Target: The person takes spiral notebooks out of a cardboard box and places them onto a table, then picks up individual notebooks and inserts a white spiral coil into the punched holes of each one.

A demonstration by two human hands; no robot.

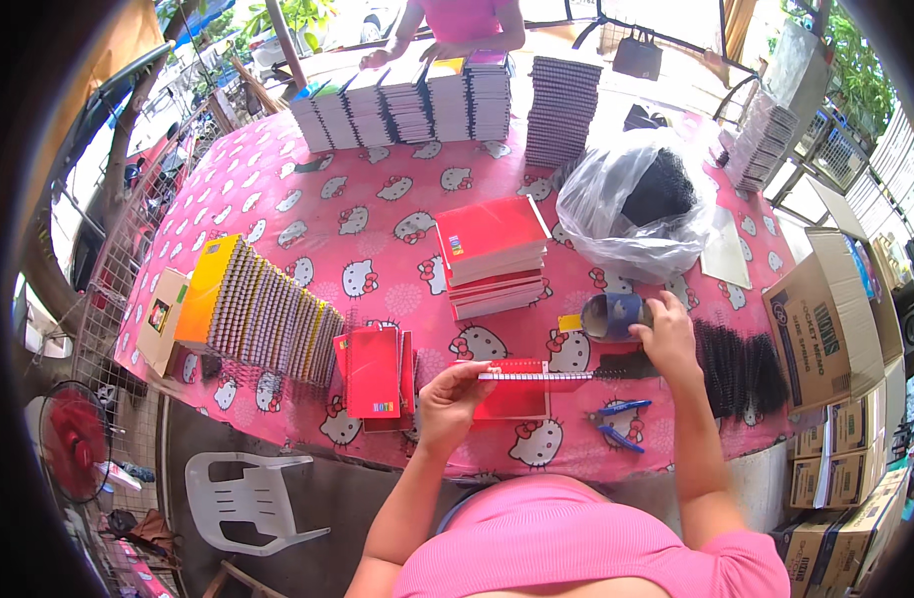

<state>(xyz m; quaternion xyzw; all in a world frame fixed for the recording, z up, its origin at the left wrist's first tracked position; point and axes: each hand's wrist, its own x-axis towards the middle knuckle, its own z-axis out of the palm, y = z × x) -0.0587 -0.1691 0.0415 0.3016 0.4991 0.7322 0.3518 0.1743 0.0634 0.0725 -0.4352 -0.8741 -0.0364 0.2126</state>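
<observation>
My left hand (455, 399) grips a small notebook (536, 377) edge-on, its white page edges and row of spine holes facing me. A thin dark wire coil runs out past the notebook's right end. My right hand (666, 334) has its fingers around the right end of a dark cylinder with a blue band (616, 317), which lies on the table beside a yellow tab. Below the notebook lies a red notebook cover (512, 402). Blue-handled pliers (621, 424) rest spread near the front edge. Red notebooks (374, 374) are piled left of my left hand.
A tall red notebook stack (492, 239) stands mid-table; a row of yellow spiral notebooks (253, 304) leans at left. Dark wire coils (741, 369) and a cardboard box (820, 319) lie at right. A plastic bag (636, 204) sits behind. Across the table, a person stands behind notebook stacks (407, 105).
</observation>
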